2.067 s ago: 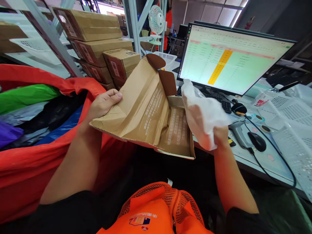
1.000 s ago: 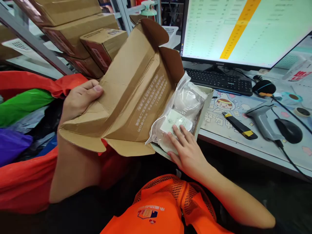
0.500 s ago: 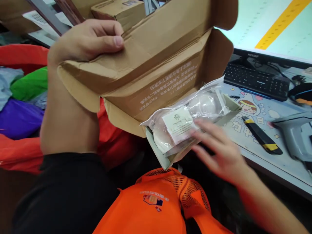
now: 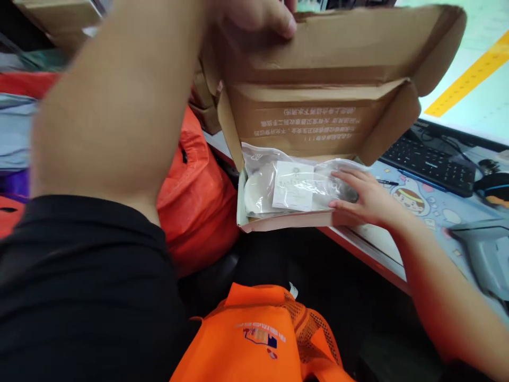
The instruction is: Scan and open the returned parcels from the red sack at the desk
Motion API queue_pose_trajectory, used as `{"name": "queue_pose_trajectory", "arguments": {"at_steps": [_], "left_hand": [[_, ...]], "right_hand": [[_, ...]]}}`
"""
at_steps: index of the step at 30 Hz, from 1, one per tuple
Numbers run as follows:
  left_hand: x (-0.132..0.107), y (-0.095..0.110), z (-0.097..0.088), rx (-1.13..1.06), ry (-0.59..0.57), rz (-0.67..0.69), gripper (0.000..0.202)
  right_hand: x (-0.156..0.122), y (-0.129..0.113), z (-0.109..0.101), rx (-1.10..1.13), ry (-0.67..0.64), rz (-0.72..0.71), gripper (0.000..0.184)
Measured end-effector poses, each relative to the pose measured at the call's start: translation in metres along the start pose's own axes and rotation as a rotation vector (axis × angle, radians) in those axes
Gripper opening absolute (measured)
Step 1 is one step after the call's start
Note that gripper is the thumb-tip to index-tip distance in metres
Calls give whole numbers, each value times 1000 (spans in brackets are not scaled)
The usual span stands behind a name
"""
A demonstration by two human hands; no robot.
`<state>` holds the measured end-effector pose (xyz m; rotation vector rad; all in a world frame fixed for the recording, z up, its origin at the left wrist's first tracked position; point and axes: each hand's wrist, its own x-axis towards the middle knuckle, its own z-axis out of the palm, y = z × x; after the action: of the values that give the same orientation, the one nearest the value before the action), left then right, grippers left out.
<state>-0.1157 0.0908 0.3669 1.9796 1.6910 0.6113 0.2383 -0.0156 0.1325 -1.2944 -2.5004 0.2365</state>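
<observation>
An open brown cardboard mailer box is held up in front of me, its lid raised with printed text on the inside. My left hand grips the lid's top edge, thumb over the front. A clear plastic packet with a white label and pale contents lies inside the box's tray. My right hand rests at the tray's right end, fingers extended onto the packet and thumb along the front wall.
A big orange sack with coloured parcels sits to the left. On the desk at right lie a black keyboard, a grey scanner and a monitor. An orange mesh vest lies on my lap.
The packet went from my right hand into the box. The box turned to face me and the lid swung upward; my right hand returned to the tray's right end.
</observation>
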Motion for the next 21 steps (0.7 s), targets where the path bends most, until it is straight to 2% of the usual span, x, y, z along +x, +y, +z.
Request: {"name": "queue_pose_trajectory", "arguments": {"at_steps": [2, 4, 10, 12, 14, 16, 18, 21], "left_hand": [[-3, 4, 9, 435, 111, 254, 58], [-2, 0, 19, 583, 232, 367, 57], [6, -20, 47, 445, 378, 304, 43], [-2, -23, 59, 413, 477, 358, 37], [-21, -28, 76, 394, 580, 498, 37], [-48, -37, 99, 382, 579, 677, 34], [-75, -51, 124, 368, 460, 791, 25], [-102, -72, 145, 383, 401, 741, 19]], "right_hand": [[9, 4, 0, 24, -50, 15, 74], [16, 6, -3, 38, -92, 17, 68], [29, 5, -10, 50, -162, 58, 56], [28, 4, -9, 54, -152, 72, 56], [26, 4, -7, 69, -138, 73, 55], [23, 4, -5, 82, -130, 73, 55], [20, 4, -4, 90, -119, 67, 55], [15, 5, -3, 110, -85, 53, 57]]}}
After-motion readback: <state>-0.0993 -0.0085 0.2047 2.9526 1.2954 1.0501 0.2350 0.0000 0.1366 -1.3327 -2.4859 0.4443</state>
